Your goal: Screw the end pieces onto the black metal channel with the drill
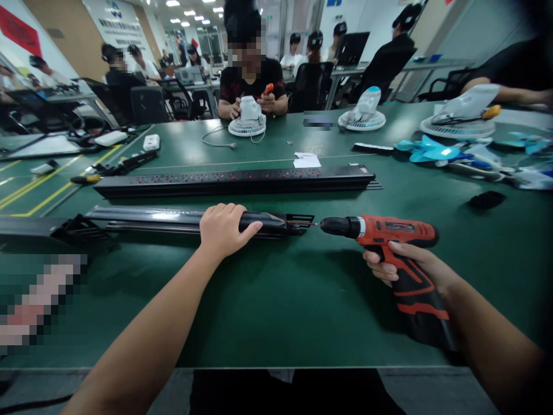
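My left hand [224,229] is closed over a long black power strip housing [164,221] that lies across the green table [276,311], pressing it down near its right end. My right hand [406,266] grips the handle of a red and black cordless drill [389,242]. The drill lies level and points left. Its bit tip meets the right end of the housing [302,223].
A second black power strip [233,180] with red switches lies just behind. Beyond it are white paper slips [306,160], small white fans [247,118], blue fan blades [427,151] and a black part [486,200]. A person sits opposite holding a fan; others work farther back.
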`<state>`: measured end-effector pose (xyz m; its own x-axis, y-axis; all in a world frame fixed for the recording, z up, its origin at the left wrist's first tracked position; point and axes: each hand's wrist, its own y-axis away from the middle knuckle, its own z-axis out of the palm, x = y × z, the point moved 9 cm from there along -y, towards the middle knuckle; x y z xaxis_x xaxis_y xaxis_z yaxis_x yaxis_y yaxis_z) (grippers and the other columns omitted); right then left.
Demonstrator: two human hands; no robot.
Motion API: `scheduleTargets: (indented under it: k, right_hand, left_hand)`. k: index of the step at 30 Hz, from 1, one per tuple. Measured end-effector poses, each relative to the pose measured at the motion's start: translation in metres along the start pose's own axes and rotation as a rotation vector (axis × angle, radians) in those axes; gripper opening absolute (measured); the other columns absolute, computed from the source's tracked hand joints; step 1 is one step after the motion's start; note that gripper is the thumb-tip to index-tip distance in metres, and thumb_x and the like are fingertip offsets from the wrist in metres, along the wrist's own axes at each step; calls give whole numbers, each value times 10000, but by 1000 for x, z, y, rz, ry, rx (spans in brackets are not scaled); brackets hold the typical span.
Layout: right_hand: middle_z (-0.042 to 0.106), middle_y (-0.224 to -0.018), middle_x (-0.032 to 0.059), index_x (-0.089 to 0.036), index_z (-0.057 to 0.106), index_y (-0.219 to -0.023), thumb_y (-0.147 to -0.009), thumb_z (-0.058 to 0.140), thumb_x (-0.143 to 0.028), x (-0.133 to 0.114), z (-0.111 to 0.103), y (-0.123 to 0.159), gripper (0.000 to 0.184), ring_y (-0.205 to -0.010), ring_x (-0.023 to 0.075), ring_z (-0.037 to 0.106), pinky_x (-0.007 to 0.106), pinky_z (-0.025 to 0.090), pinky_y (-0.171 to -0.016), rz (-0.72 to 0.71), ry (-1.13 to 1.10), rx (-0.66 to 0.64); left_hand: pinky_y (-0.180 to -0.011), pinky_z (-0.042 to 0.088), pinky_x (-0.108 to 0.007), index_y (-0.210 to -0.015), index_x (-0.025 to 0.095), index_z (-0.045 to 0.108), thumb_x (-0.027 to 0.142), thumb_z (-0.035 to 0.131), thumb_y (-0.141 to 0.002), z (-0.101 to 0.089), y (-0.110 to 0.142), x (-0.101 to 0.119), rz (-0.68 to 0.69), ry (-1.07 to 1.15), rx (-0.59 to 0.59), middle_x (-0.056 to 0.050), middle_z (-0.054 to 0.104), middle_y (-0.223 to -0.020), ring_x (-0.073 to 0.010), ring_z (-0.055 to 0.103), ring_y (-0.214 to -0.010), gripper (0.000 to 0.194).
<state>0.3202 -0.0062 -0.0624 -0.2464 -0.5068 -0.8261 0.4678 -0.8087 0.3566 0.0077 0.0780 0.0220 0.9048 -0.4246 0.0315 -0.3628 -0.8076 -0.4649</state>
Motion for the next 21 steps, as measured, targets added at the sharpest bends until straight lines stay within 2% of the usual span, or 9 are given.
scheduleTargets:
  k: [11, 21]
  right_hand:
    - [400, -519, -54, -179, 566, -792, -673, 572, -509, 0, 0, 3, 351, -464, 71, 318, 215, 322, -424, -3, 28, -4]
    - [386, -522, -54, -176, 576, -810, -700, 542, -508, 4, 0, 0, 352, -465, 72, 311, 212, 324, -426, 23, -1, -76]
  left_hand:
    - [-804, 455, -418, -988, 225, 713, 704, 390, -975, -2, 0, 2, 9, -10, 14, -81, 744, -916, -289, 657, -882, 578]
    - [-811, 447, -420, -987, 214, 717, 699, 401, -971, -2, 1, 1, -9, 1, 10, -85, 744, -921, -295, 658, -891, 579]
